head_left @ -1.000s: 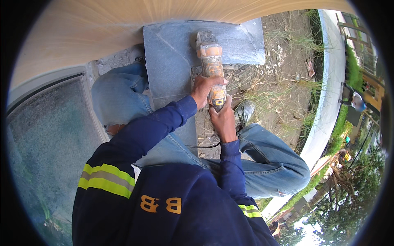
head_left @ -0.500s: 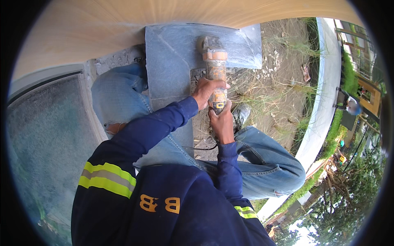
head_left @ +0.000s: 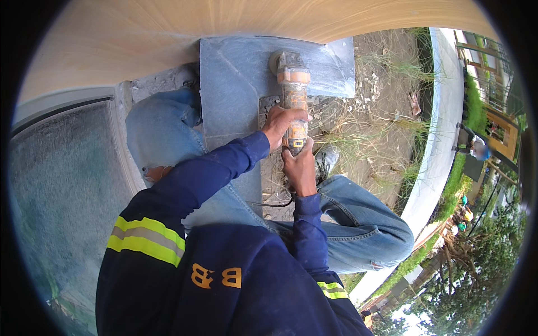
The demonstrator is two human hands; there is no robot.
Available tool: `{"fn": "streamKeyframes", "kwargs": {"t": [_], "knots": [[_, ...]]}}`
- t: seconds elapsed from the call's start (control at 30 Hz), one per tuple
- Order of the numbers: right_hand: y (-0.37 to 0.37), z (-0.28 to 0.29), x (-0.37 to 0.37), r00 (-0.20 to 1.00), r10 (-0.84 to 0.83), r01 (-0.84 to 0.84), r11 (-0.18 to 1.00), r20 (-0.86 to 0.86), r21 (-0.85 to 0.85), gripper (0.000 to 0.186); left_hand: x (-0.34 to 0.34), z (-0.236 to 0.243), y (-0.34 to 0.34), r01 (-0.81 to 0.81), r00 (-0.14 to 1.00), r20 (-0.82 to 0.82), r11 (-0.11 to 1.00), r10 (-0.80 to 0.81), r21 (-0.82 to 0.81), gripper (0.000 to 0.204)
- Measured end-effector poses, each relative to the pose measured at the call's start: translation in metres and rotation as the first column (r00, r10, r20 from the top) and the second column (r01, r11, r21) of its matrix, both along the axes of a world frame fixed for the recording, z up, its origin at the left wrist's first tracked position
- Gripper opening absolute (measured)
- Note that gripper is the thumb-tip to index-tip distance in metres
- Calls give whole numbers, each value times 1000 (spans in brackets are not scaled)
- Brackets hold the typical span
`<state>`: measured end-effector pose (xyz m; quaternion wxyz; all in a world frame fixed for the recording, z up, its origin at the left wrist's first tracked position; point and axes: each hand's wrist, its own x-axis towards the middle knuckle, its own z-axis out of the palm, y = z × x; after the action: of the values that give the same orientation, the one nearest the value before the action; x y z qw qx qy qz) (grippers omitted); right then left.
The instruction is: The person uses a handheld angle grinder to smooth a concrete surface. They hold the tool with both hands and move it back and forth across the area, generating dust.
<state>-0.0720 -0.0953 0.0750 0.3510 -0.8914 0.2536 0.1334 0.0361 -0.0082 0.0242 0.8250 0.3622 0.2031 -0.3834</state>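
A dusty orange and grey angle grinder [head_left: 295, 98] lies lengthwise away from me, its head and disc over the grey stone slab [head_left: 227, 70]. My left hand [head_left: 280, 124] is closed around the middle of its body from the left side. Behind it, my right hand [head_left: 301, 169] grips the tail end of the grinder, where a dark cord [head_left: 274, 205] comes out. White dust streaks the slab near the disc. Whether the disc touches the stone I cannot tell.
A tan wall [head_left: 140, 50] rises along the slab's far edge. At left is a frosted glass panel [head_left: 67, 185] in a frame. Dirt with grass and stone chips [head_left: 370, 129] lies right of the slab, bounded by a pale concrete curb [head_left: 428, 168]. A person [head_left: 479, 148] is farther right.
The whole view has shifted slightly. Both hands keep their hold on the grinder, which stays in nearly the same place over the slab.
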Motion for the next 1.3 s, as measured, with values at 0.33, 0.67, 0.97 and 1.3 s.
{"fn": "streamKeyframes", "kwargs": {"t": [0.33, 0.67, 0.97, 1.3], "knots": [[14, -2, 20, 990, 136, -134, 991, -47, 29, 65, 0, -4, 29, -157, 987, -51, 987, 155, -34, 32], [-13, -3, 28, 991, -108, 108, 994, -81, -9, 53, 27, -7, -21, 35, 999, 23, 996, -33, -87, 33], [-1, -12, 15, 999, 47, -47, 999, -22, 14, 56, 8, -8, 7, -59, 998, 4, 998, 60, -38, 33], [-11, -4, 27, 999, -41, 40, 998, 10, 43, 50, 26, 4, -9, -1, 1000, 19, 999, 2, -33, 36]]}}
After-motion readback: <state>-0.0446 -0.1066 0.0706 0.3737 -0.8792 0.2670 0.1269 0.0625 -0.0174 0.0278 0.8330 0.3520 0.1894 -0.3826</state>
